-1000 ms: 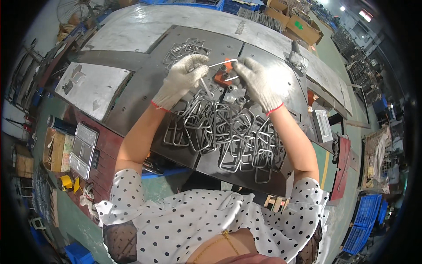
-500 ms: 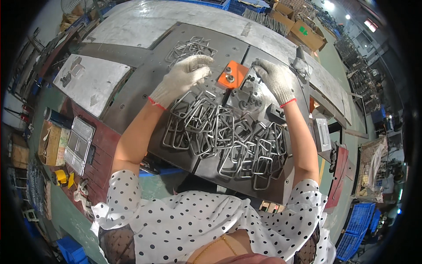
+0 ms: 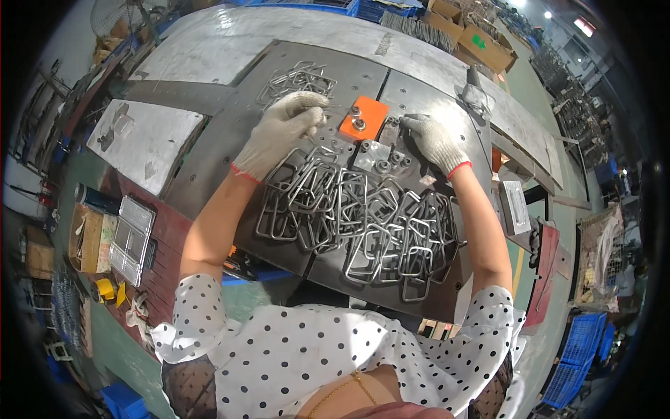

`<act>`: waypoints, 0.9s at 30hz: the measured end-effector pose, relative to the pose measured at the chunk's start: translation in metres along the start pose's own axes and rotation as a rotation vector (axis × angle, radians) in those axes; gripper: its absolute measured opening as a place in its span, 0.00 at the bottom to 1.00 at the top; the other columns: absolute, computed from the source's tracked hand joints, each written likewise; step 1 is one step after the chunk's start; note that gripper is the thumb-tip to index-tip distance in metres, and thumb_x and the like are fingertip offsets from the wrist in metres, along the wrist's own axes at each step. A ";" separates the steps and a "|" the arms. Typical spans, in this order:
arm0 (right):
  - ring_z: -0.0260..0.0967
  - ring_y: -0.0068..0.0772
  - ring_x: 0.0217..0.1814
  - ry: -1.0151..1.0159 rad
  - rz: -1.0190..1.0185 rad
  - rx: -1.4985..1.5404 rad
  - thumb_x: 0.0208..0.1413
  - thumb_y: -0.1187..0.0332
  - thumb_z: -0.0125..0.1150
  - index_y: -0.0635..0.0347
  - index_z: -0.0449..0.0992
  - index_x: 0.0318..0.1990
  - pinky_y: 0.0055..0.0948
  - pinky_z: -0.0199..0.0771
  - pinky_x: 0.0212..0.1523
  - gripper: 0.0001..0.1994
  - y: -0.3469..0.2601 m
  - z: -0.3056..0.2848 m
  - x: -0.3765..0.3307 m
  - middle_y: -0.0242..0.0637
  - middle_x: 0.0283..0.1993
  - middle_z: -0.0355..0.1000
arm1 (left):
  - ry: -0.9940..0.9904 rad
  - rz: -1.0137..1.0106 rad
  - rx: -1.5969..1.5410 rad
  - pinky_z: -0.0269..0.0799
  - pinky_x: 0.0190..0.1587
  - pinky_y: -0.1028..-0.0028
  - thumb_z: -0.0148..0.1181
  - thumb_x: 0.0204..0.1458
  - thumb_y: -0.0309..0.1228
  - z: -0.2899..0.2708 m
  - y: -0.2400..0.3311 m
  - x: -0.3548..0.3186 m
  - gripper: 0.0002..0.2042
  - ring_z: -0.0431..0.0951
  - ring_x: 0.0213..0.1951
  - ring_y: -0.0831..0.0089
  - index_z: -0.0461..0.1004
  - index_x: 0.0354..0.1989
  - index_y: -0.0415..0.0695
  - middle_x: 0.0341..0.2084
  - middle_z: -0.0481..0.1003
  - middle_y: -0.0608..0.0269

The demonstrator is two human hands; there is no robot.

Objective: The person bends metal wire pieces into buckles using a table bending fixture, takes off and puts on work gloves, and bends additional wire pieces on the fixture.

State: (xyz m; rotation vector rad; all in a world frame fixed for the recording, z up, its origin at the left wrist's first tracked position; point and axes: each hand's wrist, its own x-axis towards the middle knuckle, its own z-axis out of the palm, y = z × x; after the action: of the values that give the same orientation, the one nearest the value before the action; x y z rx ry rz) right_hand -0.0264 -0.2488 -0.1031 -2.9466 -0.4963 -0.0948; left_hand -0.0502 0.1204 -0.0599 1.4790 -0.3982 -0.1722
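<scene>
On the near side of the table point(image 3: 209, 150), our bent metal frames point(image 3: 335, 202) lie in a tangled heap: smooth round rod, rounded corners. Beyond it our hands are well apart: left hand point(image 3: 286, 129) curled, thumb near fingers, by a smaller frame pile point(image 3: 296, 78); right hand point(image 3: 434, 140) bent beside a small metal block point(image 3: 391, 130). Can't tell if either grips anything. We'd judge it a between-grips step; next move probably calls for a fine pinch. Flat, matte orange block point(image 3: 372, 115) and shiny studded plate point(image 3: 370, 155) sit between.
</scene>
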 end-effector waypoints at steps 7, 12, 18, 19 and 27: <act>0.59 0.55 0.78 0.038 0.001 -0.113 0.67 0.70 0.47 0.45 0.72 0.71 0.48 0.64 0.74 0.25 -0.001 0.008 -0.010 0.39 0.78 0.63 | -0.072 -0.010 0.116 0.69 0.40 0.80 0.58 0.69 0.39 0.020 0.017 0.029 0.16 0.73 0.36 0.84 0.79 0.55 0.41 0.38 0.80 0.67; 0.59 0.56 0.79 0.068 0.009 -0.070 0.68 0.67 0.48 0.42 0.71 0.72 0.52 0.62 0.75 0.25 0.010 0.020 -0.010 0.38 0.78 0.63 | -0.280 0.133 0.429 0.73 0.44 0.76 0.59 0.69 0.44 0.085 0.033 0.072 0.19 0.77 0.44 0.79 0.78 0.57 0.41 0.47 0.81 0.66; 0.62 0.54 0.76 -0.010 0.037 -0.085 0.68 0.65 0.50 0.38 0.72 0.71 0.54 0.66 0.71 0.25 0.001 0.018 -0.006 0.38 0.76 0.65 | -0.453 -0.016 0.240 0.72 0.62 0.72 0.60 0.69 0.35 0.102 -0.004 0.091 0.16 0.77 0.54 0.77 0.77 0.56 0.36 0.50 0.81 0.62; 0.62 0.54 0.76 -0.012 0.045 -0.077 0.68 0.65 0.50 0.38 0.72 0.71 0.54 0.66 0.71 0.25 0.004 0.018 -0.009 0.38 0.76 0.65 | -0.484 0.008 0.207 0.72 0.62 0.72 0.60 0.69 0.34 0.105 -0.005 0.091 0.15 0.77 0.54 0.76 0.77 0.56 0.36 0.50 0.81 0.62; 0.63 0.52 0.75 0.010 0.044 -0.099 0.67 0.66 0.50 0.37 0.72 0.71 0.56 0.66 0.69 0.25 0.012 0.019 -0.013 0.37 0.76 0.65 | -0.521 0.084 0.283 0.72 0.62 0.72 0.57 0.71 0.33 0.120 -0.010 0.092 0.14 0.78 0.54 0.75 0.79 0.56 0.35 0.50 0.82 0.60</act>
State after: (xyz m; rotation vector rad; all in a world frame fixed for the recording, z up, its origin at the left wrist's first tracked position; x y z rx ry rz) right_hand -0.0336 -0.2610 -0.1243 -3.0504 -0.4377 -0.1323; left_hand -0.0068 -0.0245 -0.0510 1.6841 -0.9339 -0.4524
